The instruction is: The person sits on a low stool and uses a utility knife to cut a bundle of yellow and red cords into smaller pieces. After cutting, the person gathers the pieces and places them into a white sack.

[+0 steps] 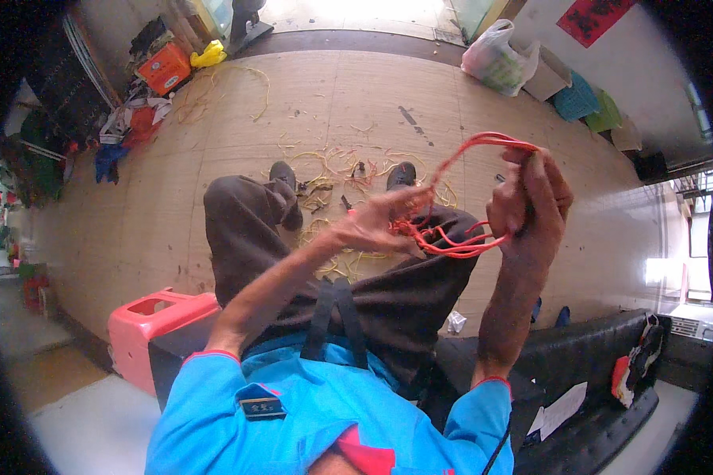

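Head view: the left hand and the right hand are raised in front of the body, with the red cord strung between them. Below the hands are the dark trousers, one knee directly under the cord and hiding part of the floor. Ahead of the left hand, around two dark shoes, lie many yellow cord scraps with a few small dark pieces among them. Left of and nearer the body than the left hand stands a pink stool; farther off, ahead and to its left, are an orange box and a yellow bag. Well ahead of the right hand, by the wall, are a white plastic bag, a blue basket and a green basket. Behind the right hand, toward the body, stretches a black couch with papers on it. The left hand is half closed, gripping the cord's bunched part between thumb and fingers; the right hand is curled, holding its looped end. The cord is thin, bright red and doubled into several strands, arching above and sagging below between the hands, tangled near the left fingers.
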